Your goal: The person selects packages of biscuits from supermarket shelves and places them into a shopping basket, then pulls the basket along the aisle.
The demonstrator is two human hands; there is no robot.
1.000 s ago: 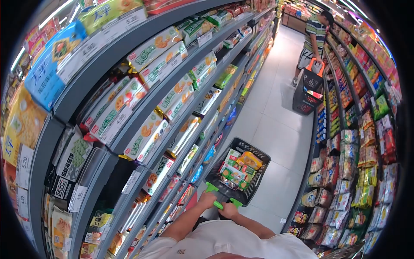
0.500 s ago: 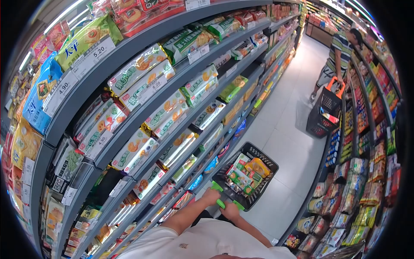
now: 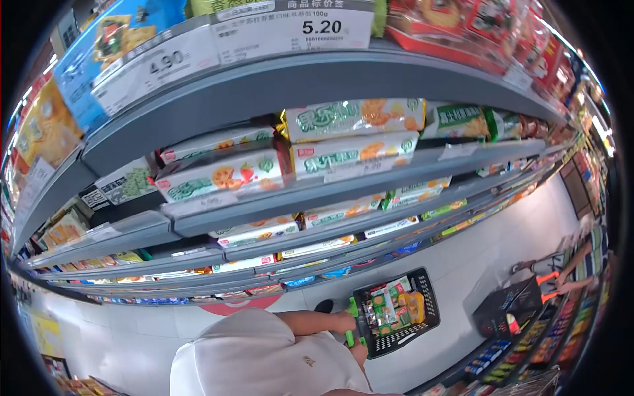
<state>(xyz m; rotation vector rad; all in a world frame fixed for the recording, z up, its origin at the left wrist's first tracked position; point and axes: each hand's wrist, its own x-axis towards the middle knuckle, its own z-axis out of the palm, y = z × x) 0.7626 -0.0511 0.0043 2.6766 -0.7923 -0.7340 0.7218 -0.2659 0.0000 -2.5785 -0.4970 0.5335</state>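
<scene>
My left hand point(image 3: 343, 322) is closed around the green handle point(image 3: 352, 307) of a black shopping basket point(image 3: 430, 298). Close beside it, my right hand point(image 3: 358, 352) grips the same handle lower in the view; its fingers are partly hidden. Inside the basket lie several snack packs point(image 3: 389, 307), and a yellow-orange pack point(image 3: 414, 306) sits at one side. A long shelf point(image 3: 317, 74) of packaged biscuits runs close in front of me. White biscuit packs point(image 3: 228, 174) stand on its second tier above price tags.
Another person point(image 3: 590, 259) stands in the aisle at the right, with a hand on the orange handle of a second black basket point(image 3: 505, 303). A lower shelf of colourful packs point(image 3: 528, 350) lines the bottom right. Pale tiles point(image 3: 456, 264) cover the floor.
My view has turned left and come nearer the biscuit shelf, whose price tags look larger. Both hands stay on the basket handle. The other person appears farther down at the right edge.
</scene>
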